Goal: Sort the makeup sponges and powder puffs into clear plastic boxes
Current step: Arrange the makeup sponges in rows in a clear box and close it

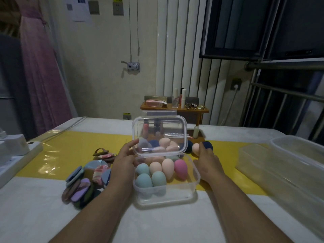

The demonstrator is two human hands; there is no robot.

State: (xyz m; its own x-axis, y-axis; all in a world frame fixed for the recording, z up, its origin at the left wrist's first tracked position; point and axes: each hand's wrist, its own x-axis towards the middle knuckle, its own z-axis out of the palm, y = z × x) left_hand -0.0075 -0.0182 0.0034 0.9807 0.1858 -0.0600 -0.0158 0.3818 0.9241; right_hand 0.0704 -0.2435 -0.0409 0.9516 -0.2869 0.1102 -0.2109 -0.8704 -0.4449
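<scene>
The clear box (196, 178) sat in the middle of the frame, on the table (157, 225), close to the person. Its lid (157, 127) stood up at the back. The left hand (125, 160) held the lid by its left edge, with the thumb on the front. The other fingers were hard to see through the plastic. I think the hand kept the lid up so it would not drop shut while the box got filled.

Inside the box, the teal sponges (143, 180), the peach sponges (168, 166) and one pink sponge (180, 168) lay side by side in rows. Packing them close like that likely made room for more.

The right hand (206, 159), just right of the box, pinched a dark blue sponge (208, 146). It was probably the next one to go in. More loose sponges (164, 142) waited behind the lid.

The powder puffs (84, 183) lay in a pile in the lower left of the frame, beside the left wrist, not in any box yet. A bigger clear box (280, 165) at the right edge may have been meant for them.

The papers (81, 9) on the wall in the upper left had marks on them, but they were too small to read. I saw no brand on the boxes.
</scene>
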